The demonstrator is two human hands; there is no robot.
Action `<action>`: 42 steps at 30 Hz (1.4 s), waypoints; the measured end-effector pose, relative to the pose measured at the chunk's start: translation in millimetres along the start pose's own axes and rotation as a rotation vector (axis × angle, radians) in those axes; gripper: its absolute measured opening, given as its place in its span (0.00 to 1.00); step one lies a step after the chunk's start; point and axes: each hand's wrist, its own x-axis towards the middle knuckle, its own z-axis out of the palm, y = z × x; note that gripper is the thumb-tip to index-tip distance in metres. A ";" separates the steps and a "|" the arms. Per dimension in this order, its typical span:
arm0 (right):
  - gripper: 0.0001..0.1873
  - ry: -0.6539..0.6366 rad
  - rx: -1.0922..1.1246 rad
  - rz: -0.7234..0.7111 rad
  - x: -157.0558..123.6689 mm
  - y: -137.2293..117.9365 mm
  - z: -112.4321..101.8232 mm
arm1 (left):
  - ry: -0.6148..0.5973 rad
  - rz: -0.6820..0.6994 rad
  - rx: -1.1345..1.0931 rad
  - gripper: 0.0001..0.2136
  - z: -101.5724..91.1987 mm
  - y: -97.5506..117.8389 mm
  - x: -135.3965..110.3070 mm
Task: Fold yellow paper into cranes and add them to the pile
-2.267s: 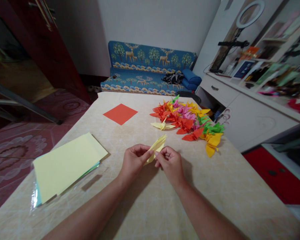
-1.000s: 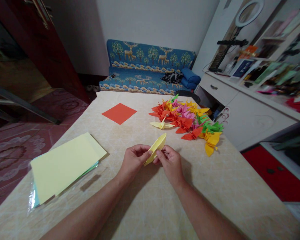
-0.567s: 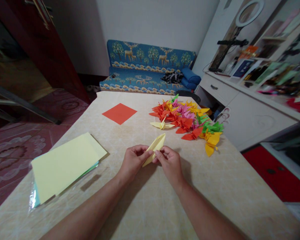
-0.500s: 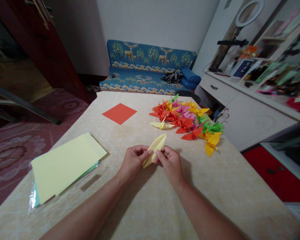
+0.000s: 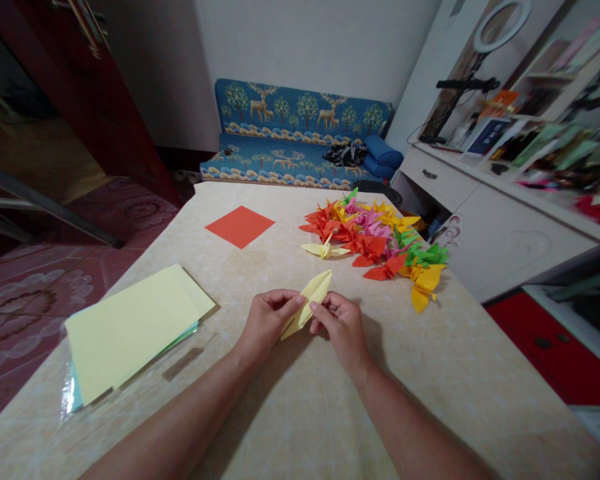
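A folded piece of yellow origami paper (image 5: 316,289), long and pointed at both ends, is held between my hands above the table. My left hand (image 5: 274,319) pinches its left side, thumb on top and fingers underneath. On the other side my right hand (image 5: 341,325) grips the right edge with thumb and curled fingers. Beyond the hands a pale yellow paper crane (image 5: 325,250) rests on the table with its wings spread. Behind it and to the right lies a heap of paper cranes (image 5: 365,233) in red, orange, pink and green.
A square red sheet (image 5: 241,227) lies flat at the back left of the table (image 5: 260,413). Near the left edge is a stack of yellow paper (image 5: 140,330) on a clear plastic packet. A patterned blue sofa (image 5: 300,133) stands behind the table, a white cabinet (image 5: 510,233) to the right.
The folded yellow paper has turned slightly in my hands, its lower tip moving a little to the left. Both hands keep nearly the same place.
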 end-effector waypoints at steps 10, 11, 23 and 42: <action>0.10 0.052 0.087 -0.078 6.2 2.8 -9.1 | -0.055 0.286 0.332 0.09 -1.4 6.6 -3.4; 0.10 0.056 0.108 -0.090 6.8 4.2 -9.7 | -0.046 0.252 0.303 0.09 -0.7 6.8 -3.5; 0.13 0.212 0.347 0.037 11.4 9.6 -10.8 | -0.011 0.113 0.100 0.09 -0.5 7.2 -4.1; 0.18 0.209 0.214 0.012 10.4 8.2 -14.9 | 0.009 0.056 0.117 0.10 -12.0 3.9 6.3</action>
